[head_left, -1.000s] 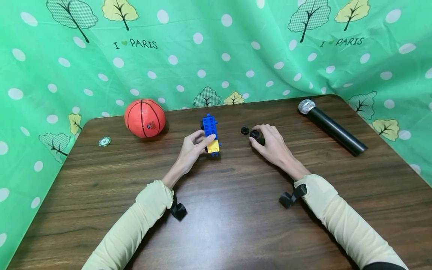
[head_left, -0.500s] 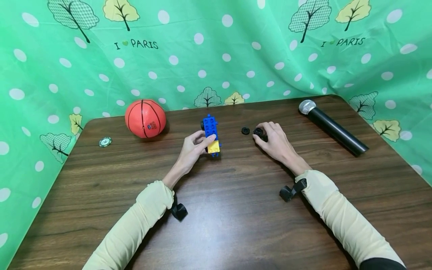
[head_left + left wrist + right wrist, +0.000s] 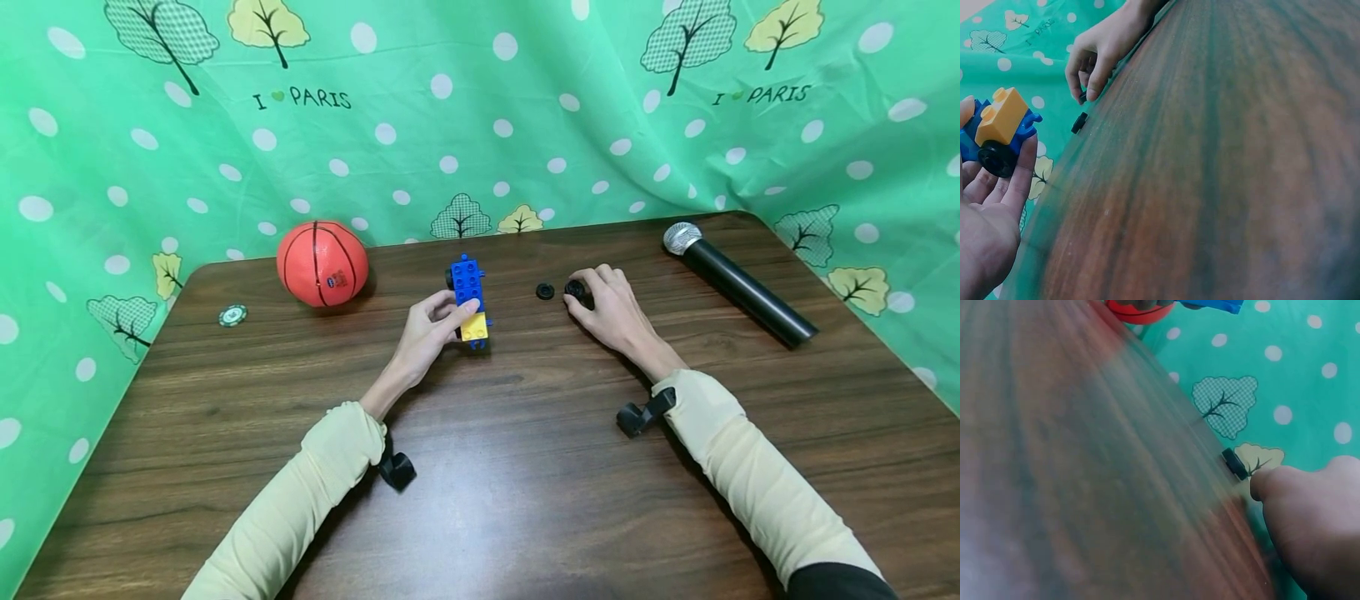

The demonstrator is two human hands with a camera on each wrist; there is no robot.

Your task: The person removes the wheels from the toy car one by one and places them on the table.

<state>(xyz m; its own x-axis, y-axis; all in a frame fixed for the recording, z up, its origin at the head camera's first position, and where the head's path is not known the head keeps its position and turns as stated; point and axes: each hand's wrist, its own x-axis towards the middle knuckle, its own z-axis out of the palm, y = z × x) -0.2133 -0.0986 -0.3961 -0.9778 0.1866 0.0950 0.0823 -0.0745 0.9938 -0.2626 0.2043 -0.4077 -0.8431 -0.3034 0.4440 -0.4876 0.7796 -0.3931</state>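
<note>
My left hand (image 3: 422, 340) holds a toy car (image 3: 467, 283) of blue and yellow building bricks, thumb on top. Black wheels sit on its left side; blue axle stubs stick out bare on its right. In the left wrist view the yellow brick (image 3: 1004, 119) and a mounted black wheel (image 3: 997, 158) show close up. My right hand (image 3: 617, 315) pinches a small black toy wheel (image 3: 574, 288) between thumb and fingers, at the tabletop. Just left of it lies a loose black wheel (image 3: 545, 291), also in the right wrist view (image 3: 1234, 464). The right fingertips are hidden there.
A red toy basketball (image 3: 322, 263) stands at the back left, with a green-and-white poker chip (image 3: 232, 315) left of it. Toward the back right lies a black microphone (image 3: 738, 283). A green patterned cloth (image 3: 480, 125) hangs behind the wooden table (image 3: 495, 467).
My right hand has shifted slightly right and away from me with the wheel, then nearly stopped. The left hand and the toy car have stayed in place.
</note>
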